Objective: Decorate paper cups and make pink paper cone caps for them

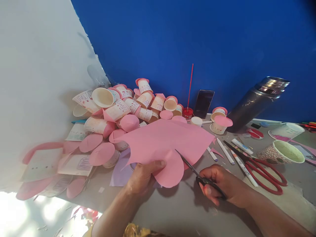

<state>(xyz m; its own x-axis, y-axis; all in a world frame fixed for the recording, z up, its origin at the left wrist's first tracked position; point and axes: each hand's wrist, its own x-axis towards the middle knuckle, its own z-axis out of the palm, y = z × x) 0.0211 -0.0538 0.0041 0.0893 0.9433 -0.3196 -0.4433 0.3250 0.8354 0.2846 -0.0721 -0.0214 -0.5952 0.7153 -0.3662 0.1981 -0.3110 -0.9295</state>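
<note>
The left hand (pixel 142 176) pinches pink paper (pixel 163 136); at the paper's four o'clock, the right hand (pixel 219 181) grips dark scissors (pixel 199 178).

The paper sheet (pixel 165 136) is in the left hand (pixel 142 177) and the scissors (pixel 195 172) in the right hand (pixel 224 184), with paper cups (pixel 118 110) heaped on the surface (pixel 182 214) behind and leftward, a smartphone (pixel 203 103) at the back, and markers (pixel 244 168), a vacuum flask (pixel 251 103) and another pair of scissors (pixel 247 159) rightward.
</note>
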